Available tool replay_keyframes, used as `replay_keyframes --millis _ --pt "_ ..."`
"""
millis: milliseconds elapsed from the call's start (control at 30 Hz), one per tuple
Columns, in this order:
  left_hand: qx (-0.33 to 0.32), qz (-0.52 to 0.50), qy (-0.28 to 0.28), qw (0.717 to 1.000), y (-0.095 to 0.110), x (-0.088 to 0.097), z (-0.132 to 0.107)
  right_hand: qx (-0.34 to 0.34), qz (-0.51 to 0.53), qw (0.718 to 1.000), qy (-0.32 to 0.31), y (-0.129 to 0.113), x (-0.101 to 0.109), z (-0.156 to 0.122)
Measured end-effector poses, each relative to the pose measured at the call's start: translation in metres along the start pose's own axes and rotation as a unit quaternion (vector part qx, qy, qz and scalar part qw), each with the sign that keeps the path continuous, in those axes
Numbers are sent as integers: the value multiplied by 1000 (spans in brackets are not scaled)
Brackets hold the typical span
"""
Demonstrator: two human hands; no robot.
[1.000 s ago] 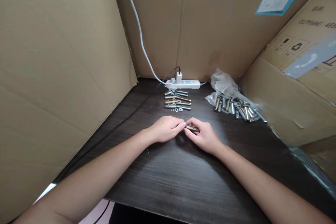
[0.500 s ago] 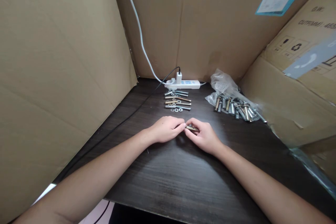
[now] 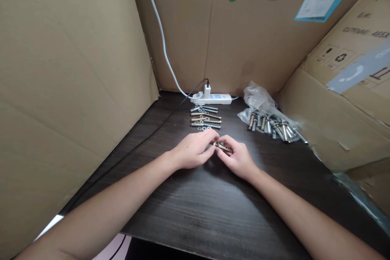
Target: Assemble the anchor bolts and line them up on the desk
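Both my hands meet at the middle of a dark wooden table (image 3: pixel 213 207). Between them is a small metal expansion bolt (image 3: pixel 221 146). My right hand (image 3: pixel 239 160) curls round its right end, and my left hand (image 3: pixel 193 151) pinches its left end with the fingertips. Just behind my hands lie several separated bolts, sleeves and washers in a neat row (image 3: pixel 205 118). To the right, a heap of assembled expansion bolts (image 3: pixel 274 126) spills from a clear plastic bag (image 3: pixel 258 97).
A white power strip (image 3: pixel 211 98) with a plugged charger sits at the back of the table; its white cable (image 3: pixel 158 28) climbs the wall and a black cable (image 3: pixel 146 136) runs left. Cardboard panels and boxes (image 3: pixel 341 101) enclose the table on three sides.
My hands have shifted slightly away from me with the bolt, and my left fingers have turned on its end. The camera view has tilted a little.
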State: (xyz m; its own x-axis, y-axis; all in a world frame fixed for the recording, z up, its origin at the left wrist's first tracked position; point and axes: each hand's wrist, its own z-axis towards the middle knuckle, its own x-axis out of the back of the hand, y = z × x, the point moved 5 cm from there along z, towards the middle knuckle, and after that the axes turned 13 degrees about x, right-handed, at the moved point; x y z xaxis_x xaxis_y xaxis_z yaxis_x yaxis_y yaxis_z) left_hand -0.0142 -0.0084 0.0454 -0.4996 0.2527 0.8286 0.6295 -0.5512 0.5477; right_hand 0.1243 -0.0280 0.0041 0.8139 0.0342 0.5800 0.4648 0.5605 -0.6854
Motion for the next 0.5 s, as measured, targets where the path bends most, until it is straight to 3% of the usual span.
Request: replay_keyframes --millis 333,500 --pt "10 -15 -18 1000 -6 -7 2 -19 14 999 30 3 2 -2" --pt "14 63 -20 998 -11 -13 7 5 -8 1000 5 -3 0 -2"
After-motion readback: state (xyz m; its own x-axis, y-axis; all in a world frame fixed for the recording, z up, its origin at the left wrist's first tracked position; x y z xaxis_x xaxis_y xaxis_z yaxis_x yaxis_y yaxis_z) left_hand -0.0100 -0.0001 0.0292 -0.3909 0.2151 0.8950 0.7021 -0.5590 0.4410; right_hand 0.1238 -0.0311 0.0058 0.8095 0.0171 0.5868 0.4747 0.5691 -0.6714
